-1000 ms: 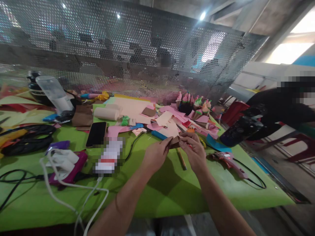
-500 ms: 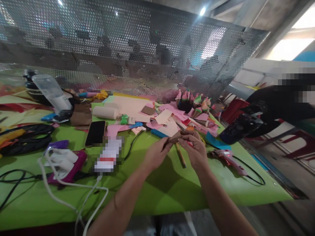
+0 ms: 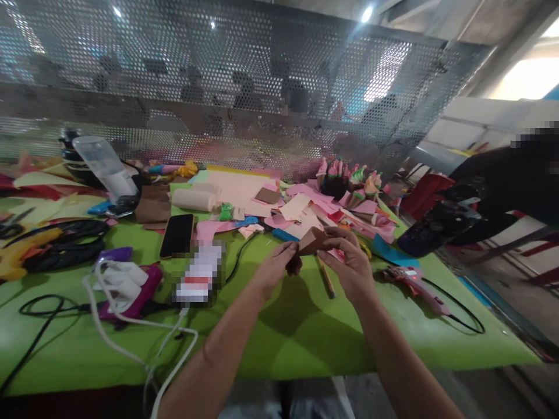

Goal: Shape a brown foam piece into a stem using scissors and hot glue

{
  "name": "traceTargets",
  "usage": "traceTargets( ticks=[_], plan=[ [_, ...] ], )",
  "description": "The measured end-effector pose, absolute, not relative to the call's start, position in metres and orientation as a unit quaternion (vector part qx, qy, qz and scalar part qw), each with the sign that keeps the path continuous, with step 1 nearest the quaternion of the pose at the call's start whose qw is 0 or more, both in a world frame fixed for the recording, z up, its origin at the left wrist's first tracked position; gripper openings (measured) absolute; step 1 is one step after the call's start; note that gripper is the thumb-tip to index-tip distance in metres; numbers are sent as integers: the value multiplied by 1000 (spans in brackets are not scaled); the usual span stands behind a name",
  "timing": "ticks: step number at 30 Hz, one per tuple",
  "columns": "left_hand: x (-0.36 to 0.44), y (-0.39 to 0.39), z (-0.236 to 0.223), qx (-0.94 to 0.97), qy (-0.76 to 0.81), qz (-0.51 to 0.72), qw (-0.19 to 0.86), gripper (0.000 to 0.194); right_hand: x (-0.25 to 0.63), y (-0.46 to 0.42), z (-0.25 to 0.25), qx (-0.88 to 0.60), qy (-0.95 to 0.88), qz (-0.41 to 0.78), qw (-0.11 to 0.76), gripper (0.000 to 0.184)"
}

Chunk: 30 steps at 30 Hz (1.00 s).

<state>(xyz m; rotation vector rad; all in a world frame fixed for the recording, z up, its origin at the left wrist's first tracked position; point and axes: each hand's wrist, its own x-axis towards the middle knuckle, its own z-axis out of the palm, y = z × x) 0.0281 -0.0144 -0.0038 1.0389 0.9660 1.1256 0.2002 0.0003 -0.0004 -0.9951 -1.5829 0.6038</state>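
Note:
A small piece of brown paper (image 3: 311, 241), bent or curled, is held between my two hands above the green table (image 3: 244, 361). My left hand (image 3: 279, 263) pinches its left end between thumb and fingers. At its right side my right hand (image 3: 347, 259) grips it with thumb and bent fingers. Just beneath lies a pencil (image 3: 328, 279), partly hidden by the right hand. A blue stick-like tool (image 3: 285, 235) rests behind the left hand. To the right of my right hand is a pink glue gun (image 3: 421, 286) with a black cord.
Paper scraps (image 3: 301, 212) and several paper cones (image 3: 349, 174) lie at the back. On the left are a black phone (image 3: 177, 235), a lit phone (image 3: 201, 273), a magenta power strip (image 3: 148, 285) with white cables, and a clear bottle (image 3: 107, 169). A person in black (image 3: 493, 180) is at the right.
The brown paper now stands up higher and shows more of its face between my fingers. My right hand's fingers have lifted slightly. The view has shifted a little to the left.

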Motion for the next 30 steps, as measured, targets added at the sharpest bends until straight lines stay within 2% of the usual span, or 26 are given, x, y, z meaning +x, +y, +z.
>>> traceTargets(
  ticks=[10, 18, 24, 30],
  plan=[
    [25, -17, -5, 531, 417, 418, 608, 56, 202, 0, -2, -385, -665, 327, 550, 7],
    [29, -15, -6, 673, 497, 388, 387, 27, 200, 2, -2, -422, -640, 299, 568, 11],
    [26, -13, -6, 632, 427, 411, 500, 43, 200, 1, 1, -391, -650, 329, 563, 11],
    [23, -17, -4, 543, 436, 429, 575, 56, 203, 2, -2, -387, -646, 327, 571, 10]
  ],
)
